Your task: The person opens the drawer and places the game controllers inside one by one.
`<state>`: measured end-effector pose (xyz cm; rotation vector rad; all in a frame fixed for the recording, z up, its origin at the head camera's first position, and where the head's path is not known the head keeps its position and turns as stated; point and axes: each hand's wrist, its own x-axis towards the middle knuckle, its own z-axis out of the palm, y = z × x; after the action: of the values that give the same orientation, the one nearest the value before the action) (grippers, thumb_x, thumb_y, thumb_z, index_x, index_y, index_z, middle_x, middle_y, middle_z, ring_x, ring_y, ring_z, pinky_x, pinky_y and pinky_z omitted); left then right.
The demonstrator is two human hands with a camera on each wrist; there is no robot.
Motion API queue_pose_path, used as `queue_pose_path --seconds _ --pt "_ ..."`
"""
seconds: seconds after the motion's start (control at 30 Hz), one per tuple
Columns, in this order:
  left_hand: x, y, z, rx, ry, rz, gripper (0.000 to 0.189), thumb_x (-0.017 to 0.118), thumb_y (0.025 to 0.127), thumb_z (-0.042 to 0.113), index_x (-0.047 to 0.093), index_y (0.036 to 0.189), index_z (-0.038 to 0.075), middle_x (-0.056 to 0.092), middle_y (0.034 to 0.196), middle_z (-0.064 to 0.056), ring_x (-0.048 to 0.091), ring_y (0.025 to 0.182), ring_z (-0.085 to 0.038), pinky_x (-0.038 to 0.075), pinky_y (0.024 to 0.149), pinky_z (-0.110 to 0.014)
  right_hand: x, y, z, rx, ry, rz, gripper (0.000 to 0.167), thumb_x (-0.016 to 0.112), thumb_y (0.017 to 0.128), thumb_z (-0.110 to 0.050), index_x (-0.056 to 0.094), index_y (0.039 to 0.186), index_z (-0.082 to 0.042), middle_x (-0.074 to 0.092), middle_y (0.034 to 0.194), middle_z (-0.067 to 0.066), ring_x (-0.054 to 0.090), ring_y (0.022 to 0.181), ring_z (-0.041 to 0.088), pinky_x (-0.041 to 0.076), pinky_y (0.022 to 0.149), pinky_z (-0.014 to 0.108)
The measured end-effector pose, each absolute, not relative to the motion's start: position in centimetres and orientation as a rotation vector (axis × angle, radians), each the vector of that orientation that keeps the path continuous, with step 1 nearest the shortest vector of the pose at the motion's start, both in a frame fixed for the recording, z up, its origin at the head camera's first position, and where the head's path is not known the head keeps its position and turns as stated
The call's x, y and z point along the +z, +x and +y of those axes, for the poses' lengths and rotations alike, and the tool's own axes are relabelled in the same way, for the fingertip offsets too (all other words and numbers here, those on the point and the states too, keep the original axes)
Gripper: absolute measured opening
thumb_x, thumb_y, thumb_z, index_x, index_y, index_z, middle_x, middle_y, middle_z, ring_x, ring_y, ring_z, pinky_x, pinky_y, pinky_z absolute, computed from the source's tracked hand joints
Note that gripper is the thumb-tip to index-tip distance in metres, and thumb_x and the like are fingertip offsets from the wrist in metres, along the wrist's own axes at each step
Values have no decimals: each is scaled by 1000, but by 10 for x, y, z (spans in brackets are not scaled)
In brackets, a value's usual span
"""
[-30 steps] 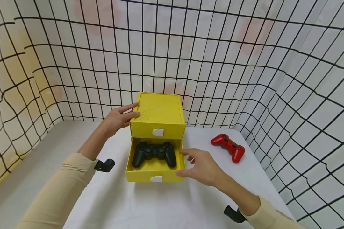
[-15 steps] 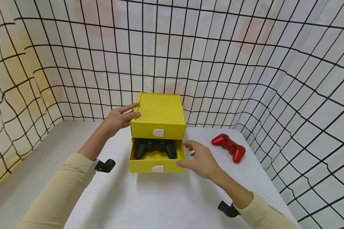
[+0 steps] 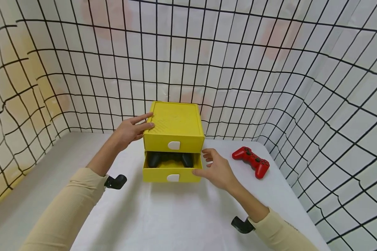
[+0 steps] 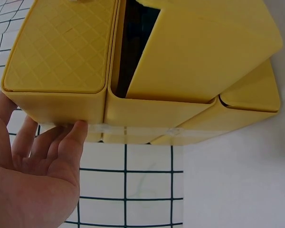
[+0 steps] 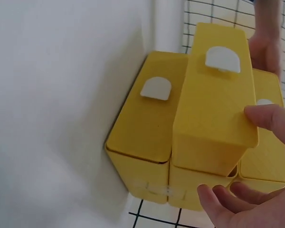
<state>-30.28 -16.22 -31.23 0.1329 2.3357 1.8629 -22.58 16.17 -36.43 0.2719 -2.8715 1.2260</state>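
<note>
A yellow drawer cabinet (image 3: 177, 120) stands at the back of the table. Below its top drawer, a middle drawer (image 3: 157, 175) with a white tab (image 3: 173, 178) sticks partway out. Inside lies a black game controller (image 3: 155, 160), its rear part hidden beneath the upper tier. My left hand (image 3: 127, 131) rests its fingers on the cabinet's upper left edge and side. At the right of the drawer is my right hand (image 3: 219, 171), its thumb (image 5: 270, 116) pressing the drawer front near the corner. The other right fingers are loosely bent beside the cabinet's side.
A red game controller (image 3: 250, 161) lies on the white tabletop (image 3: 176, 216) to the right of the cabinet. Black wire grid panels (image 3: 182, 62) with white sheeting behind enclose the back and both sides. The wrist view shows a lower drawer (image 5: 147, 123) pushed in.
The middle drawer has slid back into the cabinet, taking the black controller with it. My right hand has moved forward along with it, while my left hand has stayed put.
</note>
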Motion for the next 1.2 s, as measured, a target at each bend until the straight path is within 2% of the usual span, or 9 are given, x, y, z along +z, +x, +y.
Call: queue_pose_path --seconds 0.33,0.5,0.67,0.87,0.97,1.2 --pt "-313 -304 -161 1844 148 2353 67 71 95 43 42 155 35 43 159 -5 52 137 -23 40 118 -44 -374 -233 153 1430 239 -2715 68 85 80 -27 52 138 -11 59 138 7 56 125 30 53 105 45" --pt "-313 -304 -161 1850 145 2348 67 71 95 43 43 155 35 43 160 -5 51 138 -23 39 118 -44 -378 -235 150 1504 229 -2645 68 86 80 -26 52 137 -11 61 139 6 56 124 28 50 108 48" --pt "-314 -306 -162 1855 118 2357 67 72 93 45 45 154 36 44 159 -5 53 137 -23 41 117 -44 -385 -236 146 1533 210 -2555 59 88 79 -25 57 127 -12 68 129 6 61 115 25 52 105 46" --pt "-315 -306 -162 1866 94 2355 67 73 92 45 46 153 36 45 158 -4 54 135 -21 42 117 -43 -396 -240 142 1504 236 -2415 49 89 80 -26 63 116 -5 71 118 11 61 109 27 52 100 45" --pt "-315 -306 -161 1869 92 2352 67 74 92 45 46 153 36 46 157 -4 55 133 -21 43 116 -42 -399 -243 140 1466 218 -2386 46 88 80 -28 63 112 -7 71 114 10 58 111 27 49 98 47" --pt "-315 -306 -161 1860 70 2371 66 73 93 45 46 153 37 46 157 -5 56 133 -21 43 116 -42 -401 -247 139 1406 213 -2372 41 88 80 -31 64 104 -8 74 112 8 59 121 31 47 107 54"
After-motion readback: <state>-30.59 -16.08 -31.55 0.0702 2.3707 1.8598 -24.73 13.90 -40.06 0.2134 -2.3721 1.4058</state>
